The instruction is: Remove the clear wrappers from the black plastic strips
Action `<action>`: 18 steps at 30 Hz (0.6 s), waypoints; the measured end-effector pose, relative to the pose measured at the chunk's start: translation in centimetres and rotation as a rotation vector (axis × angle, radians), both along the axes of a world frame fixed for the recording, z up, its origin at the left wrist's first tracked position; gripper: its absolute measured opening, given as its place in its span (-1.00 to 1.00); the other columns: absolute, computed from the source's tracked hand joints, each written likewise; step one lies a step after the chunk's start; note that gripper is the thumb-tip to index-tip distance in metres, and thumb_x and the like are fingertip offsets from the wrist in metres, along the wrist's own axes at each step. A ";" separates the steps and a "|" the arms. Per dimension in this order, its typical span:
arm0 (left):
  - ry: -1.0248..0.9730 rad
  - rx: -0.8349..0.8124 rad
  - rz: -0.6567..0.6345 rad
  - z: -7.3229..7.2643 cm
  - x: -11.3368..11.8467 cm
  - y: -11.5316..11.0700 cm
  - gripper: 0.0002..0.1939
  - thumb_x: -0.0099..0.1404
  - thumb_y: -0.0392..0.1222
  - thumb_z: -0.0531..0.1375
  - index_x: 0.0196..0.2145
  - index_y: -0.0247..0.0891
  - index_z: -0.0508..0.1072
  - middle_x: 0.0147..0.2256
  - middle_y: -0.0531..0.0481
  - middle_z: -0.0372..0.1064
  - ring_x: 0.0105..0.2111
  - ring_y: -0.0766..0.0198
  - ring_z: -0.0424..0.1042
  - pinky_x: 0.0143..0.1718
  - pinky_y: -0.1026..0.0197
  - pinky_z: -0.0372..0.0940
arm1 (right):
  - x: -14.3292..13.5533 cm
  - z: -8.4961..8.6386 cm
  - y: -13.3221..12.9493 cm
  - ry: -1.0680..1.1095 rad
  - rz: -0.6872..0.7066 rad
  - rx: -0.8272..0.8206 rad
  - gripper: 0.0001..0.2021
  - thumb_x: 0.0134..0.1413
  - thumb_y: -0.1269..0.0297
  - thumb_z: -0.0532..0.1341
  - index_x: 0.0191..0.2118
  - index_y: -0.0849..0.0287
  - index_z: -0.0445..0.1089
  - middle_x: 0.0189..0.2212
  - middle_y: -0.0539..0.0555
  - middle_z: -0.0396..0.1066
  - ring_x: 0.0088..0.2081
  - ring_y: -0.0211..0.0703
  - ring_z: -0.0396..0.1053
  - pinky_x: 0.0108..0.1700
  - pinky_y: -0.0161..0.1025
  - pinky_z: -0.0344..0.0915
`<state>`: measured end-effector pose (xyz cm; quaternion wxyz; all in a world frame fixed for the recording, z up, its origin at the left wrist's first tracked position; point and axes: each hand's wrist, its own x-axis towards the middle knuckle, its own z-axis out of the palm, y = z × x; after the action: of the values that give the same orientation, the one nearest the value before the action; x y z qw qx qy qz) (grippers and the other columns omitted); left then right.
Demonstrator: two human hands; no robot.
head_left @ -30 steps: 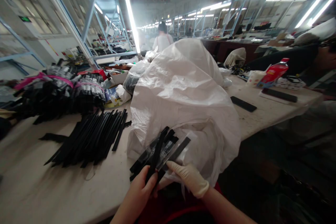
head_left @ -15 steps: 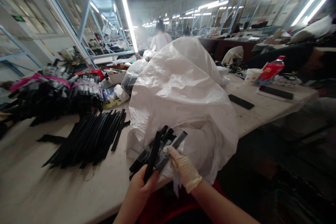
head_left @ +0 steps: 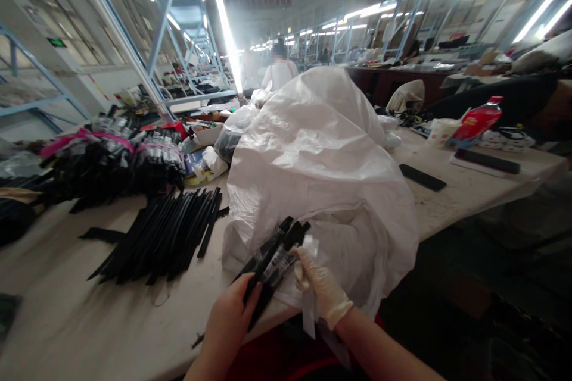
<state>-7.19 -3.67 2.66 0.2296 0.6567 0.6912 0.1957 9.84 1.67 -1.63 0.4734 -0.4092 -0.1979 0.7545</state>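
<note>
My bare left hand is closed around several flat black strips, which slant up and to the right over the table's front edge. Clear film with pale printing covers part of them. Wearing a whitish glove, my right hand is pinched beside the strips' right side. A translucent plastic strip hangs down from its fingers, and a shiny end shows above them. Behind both hands spreads a large white plastic sack, its folds close to the strips.
Loose black strips lie in a row on the pale table. Farther left are bundles tied with pink bands. At right stand a phone, a paper cup and a red bottle. A person is in the background.
The grey, shiny-faced strip between my hands now lies lower among the black ones. My right hand has shifted slightly right and down, with translucent plastic in its fingers. The whole view has shifted slightly.
</note>
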 end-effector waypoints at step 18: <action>-0.292 -0.034 0.024 0.6 1.5 2.1 -0.74 0.21 -0.09 0.09 -0.24 -0.29 0.43 -0.28 -0.09 0.46 -0.26 0.13 0.41 -0.22 0.17 0.26 | 0.9 1.8 1.1 0.546 0.063 -0.246 -0.89 0.00 0.41 0.23 -0.31 0.27 0.46 -0.35 0.10 0.53 -0.26 -0.20 0.47 -0.03 -0.22 0.30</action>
<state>-5.73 -1.61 3.21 0.3365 0.6088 0.6617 0.2800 10.79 2.74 0.21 0.4322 -0.2391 0.0169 0.8694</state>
